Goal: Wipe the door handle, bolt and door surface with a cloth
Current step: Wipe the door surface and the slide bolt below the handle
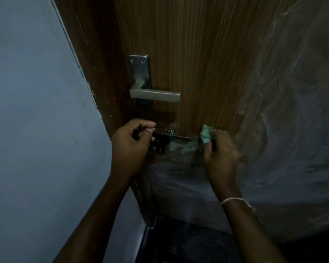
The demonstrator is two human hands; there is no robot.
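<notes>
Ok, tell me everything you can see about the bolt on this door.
The bolt is a dark metal sliding rod, lying level across the wooden door below the lever handle. A small lighter bracket straddles its middle, and a dark mount sits under its left part. The left hand seems to grip its left end. The right hand holds a green cloth just off its right tip.

the left hand [130, 138] curls round the left end of the bolt [179, 137] and hides it. the right hand [219, 149] is blurred, and most of the green cloth [206, 134] it grips is buried in its fingers. a green smear [180, 148] under the bolt is too blurred to tell as cloth or reflection. the door [198, 54] is cut off at the top edge, both forearms [87, 224] at the bottom. the floor [188, 247] is too dark to make out.
</notes>
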